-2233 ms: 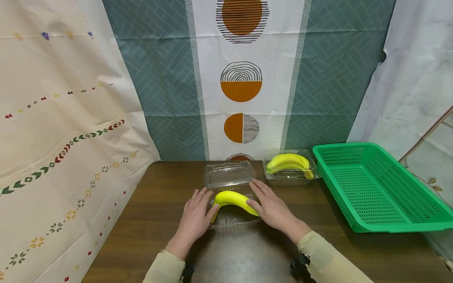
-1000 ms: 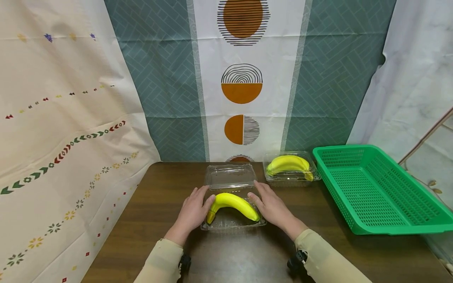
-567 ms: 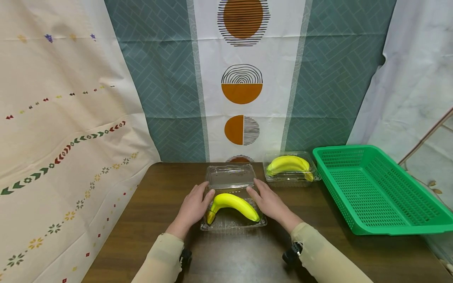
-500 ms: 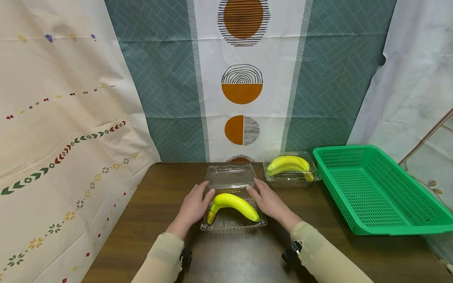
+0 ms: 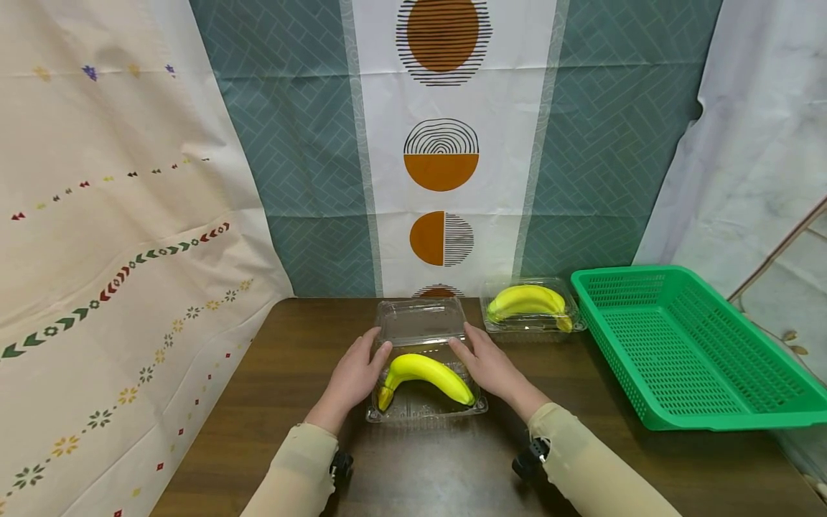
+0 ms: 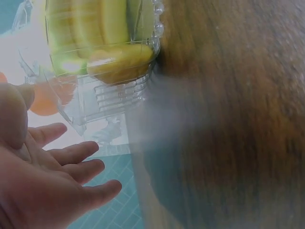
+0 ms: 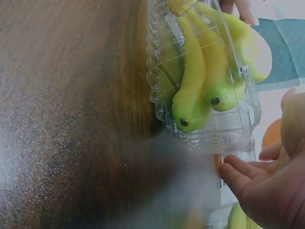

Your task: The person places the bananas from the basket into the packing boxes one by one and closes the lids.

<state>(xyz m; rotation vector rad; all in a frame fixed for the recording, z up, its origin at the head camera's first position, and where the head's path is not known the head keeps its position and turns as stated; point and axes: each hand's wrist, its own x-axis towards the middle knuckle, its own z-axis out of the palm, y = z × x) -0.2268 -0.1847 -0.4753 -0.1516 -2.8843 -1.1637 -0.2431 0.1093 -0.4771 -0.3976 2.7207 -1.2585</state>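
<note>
A bunch of yellow bananas lies in a clear plastic clamshell container on the table, its stem end to the left. The container's lid is folded back behind the tray. At the container's left side is my left hand, its fingertips by the lid's near corner and its thumb over the tray's edge. My right hand mirrors it on the right side. In the left wrist view the left hand's fingers are spread and fairly straight. The right wrist view shows several bananas through the clear wall.
Behind and to the right stands a second clear container, closed, with bananas inside. A green plastic basket occupies the right of the brown wooden table. Patterned cloths hang along the back and left.
Both thumbs have drawn off the bananas to the container's sides. The hands have slid slightly back towards the lid, whose far edge has just risen a little.
</note>
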